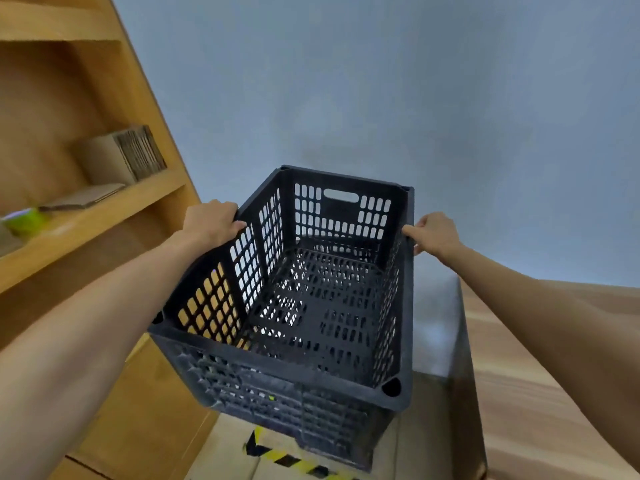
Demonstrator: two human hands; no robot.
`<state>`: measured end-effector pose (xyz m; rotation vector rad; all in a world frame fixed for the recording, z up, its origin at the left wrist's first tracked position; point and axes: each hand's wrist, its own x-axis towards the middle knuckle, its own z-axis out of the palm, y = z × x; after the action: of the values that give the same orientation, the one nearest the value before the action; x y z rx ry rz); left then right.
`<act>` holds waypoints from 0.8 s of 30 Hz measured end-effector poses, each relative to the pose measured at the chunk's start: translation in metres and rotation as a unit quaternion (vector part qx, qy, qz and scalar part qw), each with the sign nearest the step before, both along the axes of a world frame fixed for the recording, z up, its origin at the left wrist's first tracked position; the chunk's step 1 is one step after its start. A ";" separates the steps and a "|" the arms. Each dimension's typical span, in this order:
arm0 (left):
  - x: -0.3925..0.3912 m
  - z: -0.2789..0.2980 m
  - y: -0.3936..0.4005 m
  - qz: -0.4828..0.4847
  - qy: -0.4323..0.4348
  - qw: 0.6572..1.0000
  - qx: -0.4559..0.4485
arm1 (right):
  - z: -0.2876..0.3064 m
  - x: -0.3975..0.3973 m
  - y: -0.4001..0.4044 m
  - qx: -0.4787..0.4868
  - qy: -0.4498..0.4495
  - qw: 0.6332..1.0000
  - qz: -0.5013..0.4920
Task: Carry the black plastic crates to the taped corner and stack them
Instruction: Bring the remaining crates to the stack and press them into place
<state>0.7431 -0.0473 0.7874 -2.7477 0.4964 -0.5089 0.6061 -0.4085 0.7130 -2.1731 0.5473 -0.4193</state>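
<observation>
A grey-blue wall (381, 81) fills the background, with a wooden shelf unit (86, 216) on the left and a wood-grain panel (540, 393) on the right. On the shelf sit one green roll (26, 220), one flat sheet of cardboard (83, 197) and one bundle of folded cardboard (128, 157) standing on edge.

The left hand (211, 221) grips the left rim of the crate (304, 306), fingers curled over the top edge and down the inside. The crate is black, slotted and empty. It seems to sit on a second black crate (277, 407), whose slotted wall shows just beneath it; the blur leaves the join unclear. So two crates at most can be counted.

The right hand (434, 233) holds the right rim, thumb on the top edge and fingers wrapped round the outside.

Below, one strip of yellow-and-black tape (294, 460) crosses the floor (415, 445) at the crates' near foot.
</observation>
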 end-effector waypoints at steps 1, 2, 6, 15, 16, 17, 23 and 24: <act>0.012 0.000 -0.004 0.005 0.002 1.000 0.001 | 0.001 0.013 -0.005 0.001 0.002 1.000 0.004; 0.025 -0.001 -0.008 0.009 0.001 1.000 0.001 | 0.001 0.027 -0.011 -0.001 0.005 1.000 0.008; 0.069 -0.007 -0.025 0.023 0.006 1.000 -0.002 | 0.002 0.078 -0.032 -0.001 0.016 1.000 0.016; 0.157 -0.020 -0.050 0.000 0.022 0.999 -0.030 | -0.009 0.145 -0.058 -0.004 0.033 0.999 0.011; 0.167 -0.021 -0.054 -0.005 0.022 0.999 -0.030 | -0.010 0.152 -0.061 -0.008 0.032 0.999 0.005; 0.177 -0.023 -0.057 -0.011 0.025 0.999 -0.030 | -0.011 0.158 -0.064 -0.012 0.031 0.999 -0.001; 0.245 -0.048 -0.060 -0.047 0.063 0.997 -0.025 | -0.009 0.194 -0.056 -0.028 0.028 0.998 -0.055; 0.255 -0.052 -0.057 -0.051 0.065 0.996 -0.026 | -0.007 0.201 -0.051 -0.034 0.030 0.997 -0.059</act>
<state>0.9982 -0.1045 0.7353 -2.8299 0.6669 -0.3737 0.8070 -0.4595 0.7055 -2.2324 0.7067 -0.4428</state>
